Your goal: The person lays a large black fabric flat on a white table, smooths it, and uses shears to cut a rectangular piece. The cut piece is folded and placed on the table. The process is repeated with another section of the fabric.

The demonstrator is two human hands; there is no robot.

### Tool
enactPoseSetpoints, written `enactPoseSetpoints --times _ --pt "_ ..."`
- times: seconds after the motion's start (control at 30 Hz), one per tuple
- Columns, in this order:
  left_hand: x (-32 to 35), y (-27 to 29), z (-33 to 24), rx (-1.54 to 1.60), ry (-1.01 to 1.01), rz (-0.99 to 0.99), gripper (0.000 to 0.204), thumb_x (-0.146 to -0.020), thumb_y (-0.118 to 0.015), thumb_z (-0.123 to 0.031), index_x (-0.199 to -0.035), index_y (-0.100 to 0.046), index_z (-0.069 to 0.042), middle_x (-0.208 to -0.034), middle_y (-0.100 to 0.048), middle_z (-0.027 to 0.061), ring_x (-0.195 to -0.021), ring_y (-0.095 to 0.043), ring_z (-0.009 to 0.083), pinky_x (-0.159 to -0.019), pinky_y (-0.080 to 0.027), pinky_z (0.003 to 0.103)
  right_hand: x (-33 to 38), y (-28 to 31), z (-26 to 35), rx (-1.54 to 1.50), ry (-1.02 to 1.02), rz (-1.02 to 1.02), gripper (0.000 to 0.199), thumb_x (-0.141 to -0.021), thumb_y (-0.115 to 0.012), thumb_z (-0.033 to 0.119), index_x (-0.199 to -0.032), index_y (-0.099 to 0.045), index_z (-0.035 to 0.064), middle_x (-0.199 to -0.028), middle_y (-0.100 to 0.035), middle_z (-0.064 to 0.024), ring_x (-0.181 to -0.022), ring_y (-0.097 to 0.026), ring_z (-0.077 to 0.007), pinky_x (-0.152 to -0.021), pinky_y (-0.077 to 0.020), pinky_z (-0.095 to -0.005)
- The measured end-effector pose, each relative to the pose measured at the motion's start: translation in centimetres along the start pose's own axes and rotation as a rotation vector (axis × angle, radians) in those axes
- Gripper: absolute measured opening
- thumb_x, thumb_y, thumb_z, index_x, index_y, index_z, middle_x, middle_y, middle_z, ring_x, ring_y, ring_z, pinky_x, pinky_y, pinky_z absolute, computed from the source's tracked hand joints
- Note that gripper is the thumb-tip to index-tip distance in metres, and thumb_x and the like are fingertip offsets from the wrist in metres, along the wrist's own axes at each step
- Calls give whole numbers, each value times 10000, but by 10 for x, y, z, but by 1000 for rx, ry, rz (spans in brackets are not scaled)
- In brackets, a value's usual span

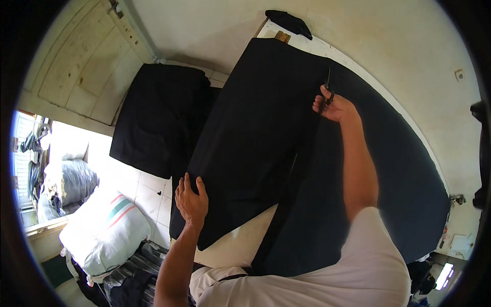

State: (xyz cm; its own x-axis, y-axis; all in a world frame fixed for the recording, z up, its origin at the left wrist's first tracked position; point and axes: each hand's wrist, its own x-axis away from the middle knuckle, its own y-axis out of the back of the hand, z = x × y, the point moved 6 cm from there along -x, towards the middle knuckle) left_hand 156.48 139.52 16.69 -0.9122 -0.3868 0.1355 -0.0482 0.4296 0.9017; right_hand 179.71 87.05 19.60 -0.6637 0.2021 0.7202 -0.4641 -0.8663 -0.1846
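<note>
A large piece of black fabric (250,112) lies spread over the table (238,243), whose pale top shows near my body. My left hand (192,200) rests on the fabric's left edge, fingers extended. At the far right of the piece, my right hand (335,106) grips dark-handled scissors (329,82), the blades pointing away from me. The tips sit by the fabric's far right corner; whether they are apart is hard to see. Under and right of my right arm stretches a wider dark blue-black cloth (394,153).
More black cloth (153,117) is heaped left of the table. A stuffed white sack (105,230) with coloured stripes stands on the left, by a bright doorway. A small black cloth (289,23) lies at the table's far end. A wall (399,46) runs along the right side.
</note>
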Motion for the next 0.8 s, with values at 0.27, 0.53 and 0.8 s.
enactPoseSetpoints --times 0.27,0.53,0.8 --pt "0 2 -3 -15 -9 -7 643 -1091 -507 -487 -1496 -615 1 -1525 -595 283 -1411 -551 454 -1212 -405 530 2 3 -4 -37 11 131 530 -813 -928 485 -1076 -635 129 -896 -604 -50 -705 -539 -203 -731 -477 -411" --pt "3 0 1 -48 17 3 629 -1117 -473 -490 -1505 -614 -15 -1539 -598 246 -1438 -543 426 -1242 -374 535 2 -5 4 55 11 126 461 -938 -854 398 -1083 -610 34 -1039 -634 -142 -860 -584 -273 -797 -488 -459" --pt "4 5 -4 22 -193 -163 466 -1101 -538 -299 -1433 -633 14 -1453 -652 250 -1394 -566 428 -1237 -356 534 14 7 -12 -276 48 260 201 -1119 -497 55 -1221 -593 -89 -1246 -664 -282 -1039 -683 -340 -880 -580 -463"
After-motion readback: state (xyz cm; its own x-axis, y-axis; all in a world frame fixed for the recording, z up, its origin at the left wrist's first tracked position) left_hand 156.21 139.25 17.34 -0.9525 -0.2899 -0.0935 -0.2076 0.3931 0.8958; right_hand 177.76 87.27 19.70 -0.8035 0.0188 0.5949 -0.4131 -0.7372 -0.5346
